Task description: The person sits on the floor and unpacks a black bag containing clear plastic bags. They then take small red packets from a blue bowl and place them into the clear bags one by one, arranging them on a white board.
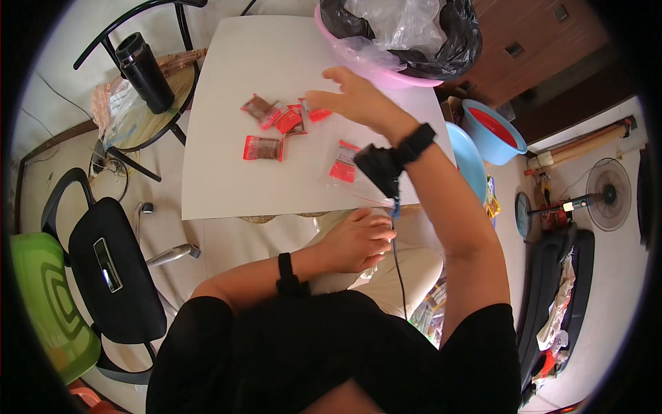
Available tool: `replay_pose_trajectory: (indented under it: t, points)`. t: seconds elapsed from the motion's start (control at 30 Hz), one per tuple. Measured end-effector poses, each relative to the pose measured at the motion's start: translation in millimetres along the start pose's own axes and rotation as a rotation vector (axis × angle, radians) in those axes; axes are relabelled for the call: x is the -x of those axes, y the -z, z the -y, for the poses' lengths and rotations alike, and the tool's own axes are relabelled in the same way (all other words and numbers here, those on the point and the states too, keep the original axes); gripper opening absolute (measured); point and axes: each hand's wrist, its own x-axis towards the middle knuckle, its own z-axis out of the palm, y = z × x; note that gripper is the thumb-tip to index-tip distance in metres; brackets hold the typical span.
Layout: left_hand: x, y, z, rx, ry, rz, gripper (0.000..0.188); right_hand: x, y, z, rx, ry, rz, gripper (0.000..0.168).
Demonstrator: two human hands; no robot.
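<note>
My right hand (349, 101) is over the white table with thumb and fingers apart. Its lower fingertip overlaps the edge of a red-and-clear wrapped packet (316, 113); contact is unclear. Several similar packets (287, 120) lie in a loose pile beside it, and a single packet (262, 149) lies just below the pile. Another packet (343, 161) rests on or inside a clear plastic bag (362, 192) near the front edge. My left hand (359, 240) is just off that edge, above my lap, its fingers curled beside the bag's end; whether they grip it is hidden.
A pink basin (380, 72) lined with black plastic stands at the table's (222, 186) far right. Blue basins (465, 155) are beyond the right edge. At left are a stool with a black bottle (145, 72) and a black chair (118, 271). A cable hangs from my right wrist strap.
</note>
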Motion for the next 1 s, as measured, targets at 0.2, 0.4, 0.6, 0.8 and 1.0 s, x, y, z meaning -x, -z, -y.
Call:
replay_pose_trajectory:
  t: [0.2, 0.4, 0.6, 0.8, 1.0]
  points:
    - [-1.4, -5.4, 1.1, -0.012, -0.036, -0.006, 0.017, 92.8, 34.7, -36.7, 0.195, 0.045, -0.077, 0.045]
    - [-4.5, -9.9, -3.3, -0.052, -0.080, -0.051, 0.015, 165.0, 4.0, -80.1, 0.132, 0.002, -0.145, 0.032]
    - [4.9, -6.0, -17.9, -0.308, -0.109, -0.039, 0.012, 191.7, -35.8, -99.4, 0.223, 0.206, -0.365, 0.032]
    - [17.2, 12.5, -24.1, -0.266, -0.006, -0.080, 0.020, 195.0, -48.3, -100.9, 0.187, 0.227, -0.503, 0.028]
    - [23.7, 34.0, -16.0, -0.491, 0.160, -0.105, 0.033, 192.2, -54.9, -97.4, 0.316, 0.239, -0.574, 0.015]
